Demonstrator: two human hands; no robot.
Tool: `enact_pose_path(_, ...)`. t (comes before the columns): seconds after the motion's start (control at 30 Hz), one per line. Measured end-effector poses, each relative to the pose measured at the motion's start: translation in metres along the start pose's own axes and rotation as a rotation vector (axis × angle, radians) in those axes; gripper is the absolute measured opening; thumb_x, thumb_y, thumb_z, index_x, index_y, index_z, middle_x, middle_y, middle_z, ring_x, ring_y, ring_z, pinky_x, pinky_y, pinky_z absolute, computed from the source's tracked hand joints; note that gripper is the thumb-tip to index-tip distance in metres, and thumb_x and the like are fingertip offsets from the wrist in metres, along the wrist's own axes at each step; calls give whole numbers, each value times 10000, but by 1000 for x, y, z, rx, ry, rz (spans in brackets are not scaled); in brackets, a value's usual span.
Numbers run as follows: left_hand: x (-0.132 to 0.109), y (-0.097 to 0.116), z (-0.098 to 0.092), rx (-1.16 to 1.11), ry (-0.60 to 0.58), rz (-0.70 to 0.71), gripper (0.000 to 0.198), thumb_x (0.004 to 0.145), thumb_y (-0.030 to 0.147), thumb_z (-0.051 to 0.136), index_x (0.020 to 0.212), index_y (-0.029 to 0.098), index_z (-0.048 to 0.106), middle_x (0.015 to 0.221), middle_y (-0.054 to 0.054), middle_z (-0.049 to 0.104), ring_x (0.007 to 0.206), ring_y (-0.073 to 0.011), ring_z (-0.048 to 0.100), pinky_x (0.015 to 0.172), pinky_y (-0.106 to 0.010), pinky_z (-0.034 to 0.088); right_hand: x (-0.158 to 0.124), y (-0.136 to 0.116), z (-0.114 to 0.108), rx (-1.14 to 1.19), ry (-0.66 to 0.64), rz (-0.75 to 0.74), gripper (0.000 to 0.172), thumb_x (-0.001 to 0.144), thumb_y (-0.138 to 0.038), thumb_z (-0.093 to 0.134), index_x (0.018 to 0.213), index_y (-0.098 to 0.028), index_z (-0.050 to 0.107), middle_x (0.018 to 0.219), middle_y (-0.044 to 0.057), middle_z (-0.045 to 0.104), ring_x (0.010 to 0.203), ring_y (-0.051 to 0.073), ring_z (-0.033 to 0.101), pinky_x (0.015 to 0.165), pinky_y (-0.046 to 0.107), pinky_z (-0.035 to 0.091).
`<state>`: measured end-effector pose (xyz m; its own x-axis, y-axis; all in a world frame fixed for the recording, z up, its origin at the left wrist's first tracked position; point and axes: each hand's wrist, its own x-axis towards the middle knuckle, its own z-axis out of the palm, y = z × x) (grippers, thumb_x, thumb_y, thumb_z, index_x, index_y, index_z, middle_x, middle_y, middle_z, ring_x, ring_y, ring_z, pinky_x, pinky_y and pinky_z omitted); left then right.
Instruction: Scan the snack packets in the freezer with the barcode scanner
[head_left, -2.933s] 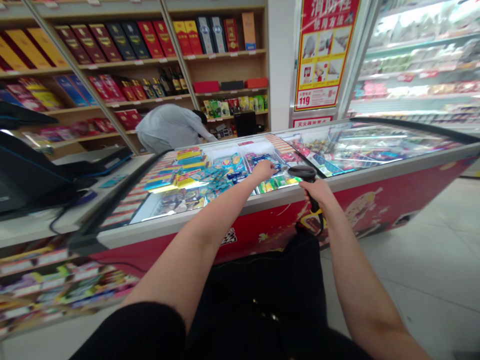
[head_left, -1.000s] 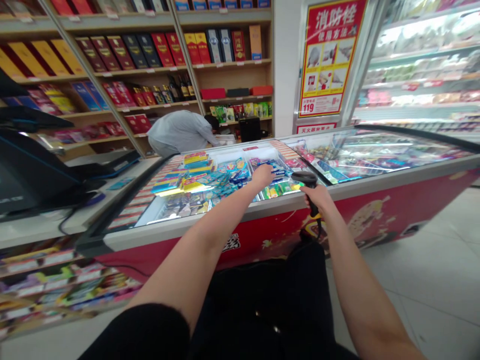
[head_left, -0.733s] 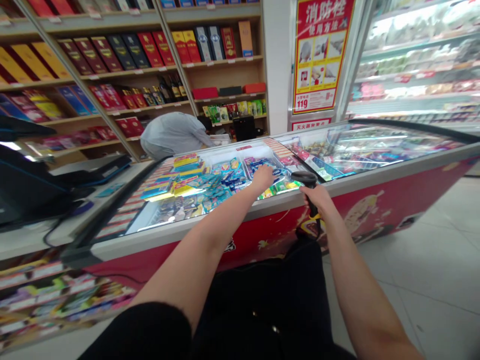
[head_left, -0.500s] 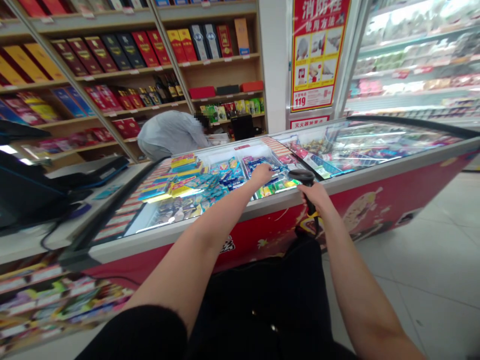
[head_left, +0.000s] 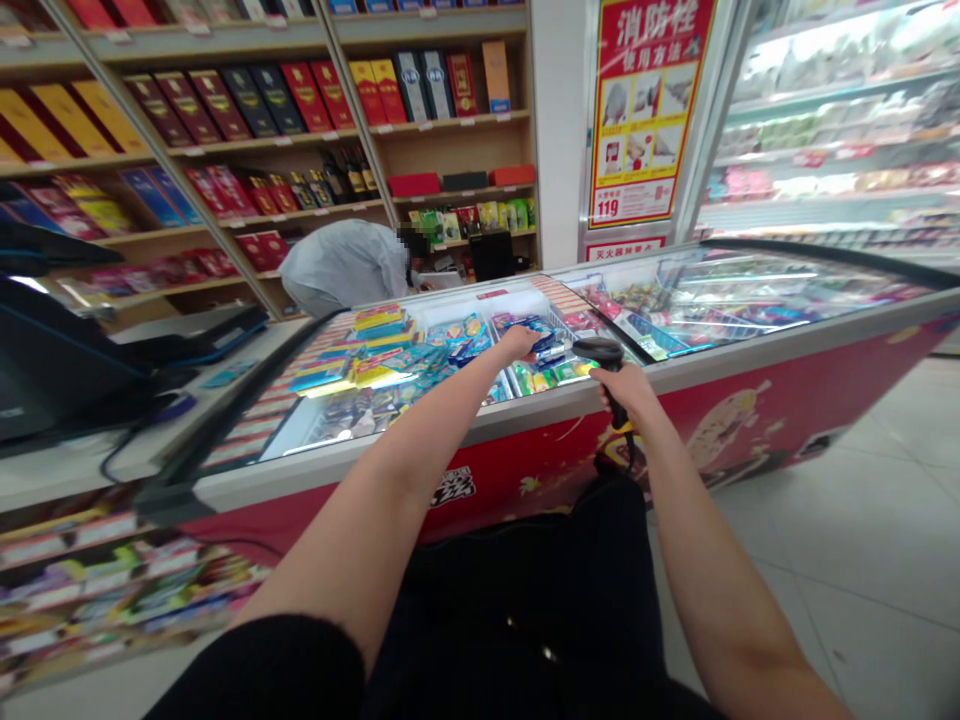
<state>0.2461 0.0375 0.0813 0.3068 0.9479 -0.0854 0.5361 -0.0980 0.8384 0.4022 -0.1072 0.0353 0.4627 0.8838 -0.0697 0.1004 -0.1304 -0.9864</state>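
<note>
Ice-cream packets (head_left: 457, 350) fill the open bay of a chest freezer (head_left: 757, 365), heaped in bins from the front rim to the far edge. Head view: left hand (head_left: 519, 342) reaches in past the front rim, fingers (head_left: 510, 338) down on blue packets (head_left: 541, 338) near the bay's right side; can't tell whether it has closed on one. Right hand (head_left: 628, 390) is wrapped round the black handle of a barcode scanner (head_left: 600, 350), held near upright just above the front rim, scan head on top, tilted toward the left hand and just beside it. Left hand is nearer the packets; right hand sits off to their right. Glass lid (head_left: 750, 285) covers the freezer's right end. Past the far edge, a co-worker (head_left: 345, 268) in a grey top bends over. Counter (head_left: 127, 460) with black monitor (head_left: 45, 350) at left; shelves of gift boxes (head_left: 247, 100) behind.
</note>
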Motion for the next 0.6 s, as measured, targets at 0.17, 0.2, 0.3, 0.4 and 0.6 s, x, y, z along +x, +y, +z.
enact_pose_path(0.17,0,-8,-5,-334,-38,-165,106,881,177,646,821,127,574,683,11,558,614,-86,589,690,-241,591,-2,-3,4,-9,-5,-11,178,821,-178,682,738,-177,524,435,-45,506,335,96,446,341,198,373)
enact_pose_path(0.2,1,-9,-6,-340,-30,-175,101,880,175,646,827,128,574,691,11,557,625,-87,592,692,-236,593,-2,-4,4,-10,-6,-13,179,821,-179,683,737,-177,525,433,-46,506,333,95,444,341,198,373)
enact_pose_path(0.3,3,-13,-9,-319,-17,-172,94,899,177,616,831,126,576,682,11,549,640,-91,596,689,-233,598,-4,-6,4,-23,-6,-23,184,818,-182,686,726,-175,527,428,-47,501,331,95,441,340,199,370)
enact_pose_path(0.4,1,-14,-12,-312,-10,-154,100,902,169,611,821,122,574,657,15,536,621,-85,581,658,-226,590,-6,-8,6,-40,-12,-41,189,814,-177,687,716,-176,525,425,-50,495,329,93,438,336,199,365)
enact_pose_path(0.6,-8,-12,-17,-354,24,-126,111,880,141,640,806,120,560,648,27,526,595,-71,554,665,-239,584,-9,-10,10,-70,-27,-55,200,811,-179,672,679,-175,521,422,-42,489,336,101,441,336,212,376)
